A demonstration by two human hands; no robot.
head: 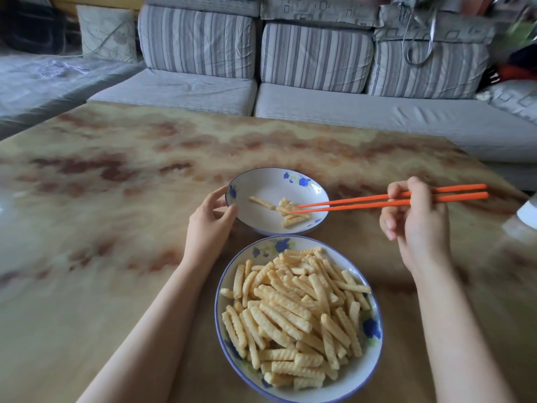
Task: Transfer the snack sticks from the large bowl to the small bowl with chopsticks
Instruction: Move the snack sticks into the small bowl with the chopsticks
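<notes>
The large white bowl with blue flowers (374,324) stands nearest me, heaped with ridged yellow snack sticks (293,315). Just behind it sits the small bowl (270,184), which holds several snack sticks (290,215). My left hand (210,225) grips the small bowl's left rim between thumb and fingers. My right hand (415,219) holds a pair of orange chopsticks (363,202) that reach leftward. Their tips lie slightly apart over the sticks in the small bowl. I cannot tell whether a stick is caught between them.
Both bowls stand on a marbled tan and reddish table (116,199). A grey striped sofa (290,91) runs along the table's far edge. A white object (527,212) pokes in at the right edge of the table.
</notes>
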